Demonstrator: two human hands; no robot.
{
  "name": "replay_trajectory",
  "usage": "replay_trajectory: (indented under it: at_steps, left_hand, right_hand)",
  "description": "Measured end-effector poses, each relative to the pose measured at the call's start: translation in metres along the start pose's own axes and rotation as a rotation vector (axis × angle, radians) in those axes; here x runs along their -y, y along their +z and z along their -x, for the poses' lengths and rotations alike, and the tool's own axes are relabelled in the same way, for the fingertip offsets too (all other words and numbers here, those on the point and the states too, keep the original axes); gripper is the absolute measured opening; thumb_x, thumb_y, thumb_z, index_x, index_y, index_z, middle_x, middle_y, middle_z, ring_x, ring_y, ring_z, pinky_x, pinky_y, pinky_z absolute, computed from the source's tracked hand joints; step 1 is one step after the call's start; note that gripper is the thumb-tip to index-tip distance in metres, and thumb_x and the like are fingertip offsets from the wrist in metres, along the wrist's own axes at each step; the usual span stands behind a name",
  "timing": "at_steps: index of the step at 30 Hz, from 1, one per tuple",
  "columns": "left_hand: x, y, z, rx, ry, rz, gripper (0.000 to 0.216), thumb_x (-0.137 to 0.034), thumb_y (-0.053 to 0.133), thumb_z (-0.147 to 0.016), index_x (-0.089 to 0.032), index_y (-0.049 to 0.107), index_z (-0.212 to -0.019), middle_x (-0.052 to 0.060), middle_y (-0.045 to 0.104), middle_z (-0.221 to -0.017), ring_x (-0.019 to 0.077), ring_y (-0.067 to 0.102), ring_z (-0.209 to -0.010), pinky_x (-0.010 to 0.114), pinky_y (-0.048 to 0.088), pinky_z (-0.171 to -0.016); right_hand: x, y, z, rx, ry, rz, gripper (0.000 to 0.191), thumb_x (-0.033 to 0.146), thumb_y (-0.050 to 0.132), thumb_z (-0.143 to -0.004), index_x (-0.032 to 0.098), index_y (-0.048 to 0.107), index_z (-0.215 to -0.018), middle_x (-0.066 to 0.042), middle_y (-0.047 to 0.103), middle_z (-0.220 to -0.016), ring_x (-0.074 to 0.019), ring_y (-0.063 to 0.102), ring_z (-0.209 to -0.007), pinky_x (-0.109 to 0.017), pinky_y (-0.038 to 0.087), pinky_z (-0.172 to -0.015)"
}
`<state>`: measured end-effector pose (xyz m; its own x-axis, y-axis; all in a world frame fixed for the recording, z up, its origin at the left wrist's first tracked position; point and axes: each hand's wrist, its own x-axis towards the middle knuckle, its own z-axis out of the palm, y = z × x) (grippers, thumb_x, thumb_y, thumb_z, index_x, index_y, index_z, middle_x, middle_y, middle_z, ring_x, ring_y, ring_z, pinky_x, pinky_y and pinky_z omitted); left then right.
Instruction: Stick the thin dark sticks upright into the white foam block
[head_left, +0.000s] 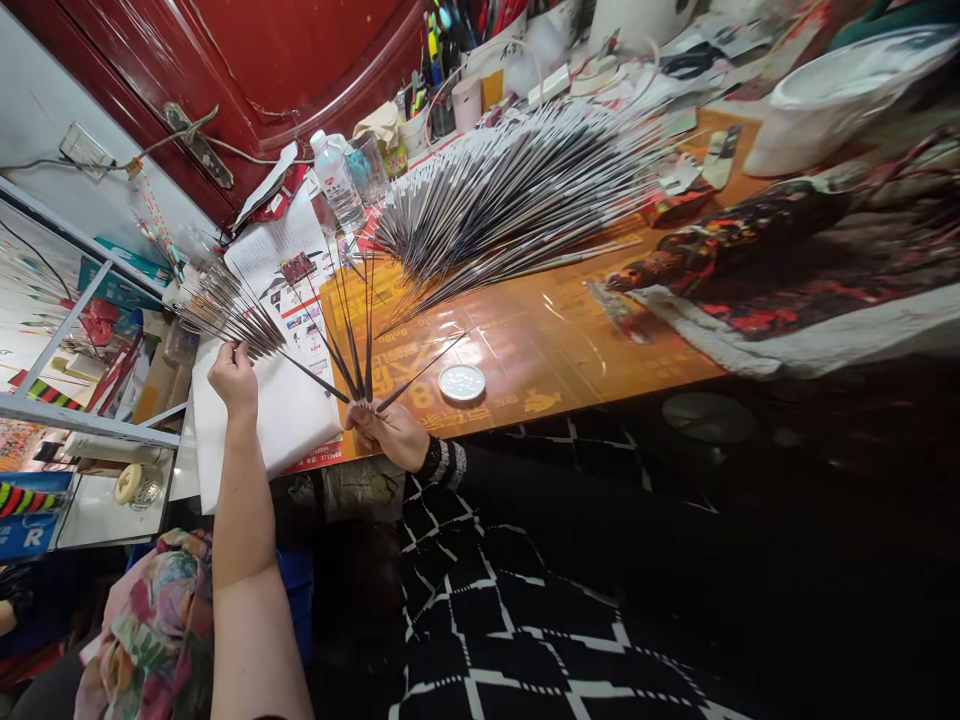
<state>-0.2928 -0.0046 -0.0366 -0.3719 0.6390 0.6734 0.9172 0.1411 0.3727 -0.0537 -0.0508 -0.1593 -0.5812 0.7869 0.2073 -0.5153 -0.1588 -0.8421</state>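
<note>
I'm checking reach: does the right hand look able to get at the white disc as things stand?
Probably yes: the white disc lies close to the right hand with only tabletop between, though that hand holds sticks and may need to free its fingers first.

Orange-topped desk (525, 335), glossy, printed with lettering. Small round white dish (461, 383) close to near edge. Broad fanned pile of slim grey-brown sticks (517, 190) from middle back toward far edge, pale ends toward right. Smaller bundle of thin dark sticks (238, 308) by left edge. White padded sheet (255, 425) over near left corner. Clear plastic bottle (337, 190) left of pile, toward far edge. Wide white bowl (799, 125), dark cloth with red blotches (757, 240) toward right edge.
</note>
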Motion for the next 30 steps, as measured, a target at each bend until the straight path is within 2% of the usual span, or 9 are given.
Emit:
replay_trajectory:
  at_steps: [5,16,24,30]
  left_hand:
    - [-0.002,0.005,0.005,0.012,-0.023,-0.029,0.017,-0.029,0.054,-0.088,-0.019,0.067,-0.081,-0.002,0.056,-0.055,0.0144,0.054,-0.059,0.024,0.040,-0.067]
    - [0.001,-0.005,0.006,-0.015,0.031,-0.084,0.017,-0.031,0.055,-0.089,-0.019,0.066,-0.084,-0.001,0.060,-0.058,0.0145,0.057,-0.062,0.023,0.041,-0.070]
    - [0.005,0.007,0.013,0.017,-0.014,-0.044,0.017,-0.030,0.054,-0.088,-0.021,0.065,-0.079,-0.001,0.057,-0.056,0.0147,0.054,-0.061,0.025,0.040,-0.069]
    - [0.007,0.002,0.015,0.037,-0.046,-0.072,0.018,-0.030,0.056,-0.088,-0.021,0.067,-0.078,0.000,0.059,-0.057,0.0154,0.055,-0.062,0.026,0.040,-0.070]
  right_hand:
    - [-0.001,0.000,0.000,0.004,0.004,-0.019,0.060,0.073,0.051,-0.088,0.013,0.055,-0.080,0.005,0.036,-0.051,-0.0068,0.037,-0.045,-0.020,0.028,-0.046]
    - [0.000,-0.001,-0.001,0.018,-0.014,0.007,0.062,0.073,0.050,-0.088,0.012,0.056,-0.081,0.005,0.037,-0.050,-0.0069,0.038,-0.045,-0.020,0.029,-0.046]
    - [0.000,0.001,0.000,0.005,0.005,-0.050,0.060,0.073,0.053,-0.087,0.013,0.055,-0.081,0.005,0.035,-0.052,-0.0068,0.039,-0.046,-0.019,0.029,-0.045]
    - [-0.004,0.000,-0.002,0.004,-0.010,-0.020,0.061,0.073,0.051,-0.088,0.013,0.056,-0.081,0.005,0.035,-0.051,-0.0065,0.037,-0.046,-0.020,0.030,-0.046]
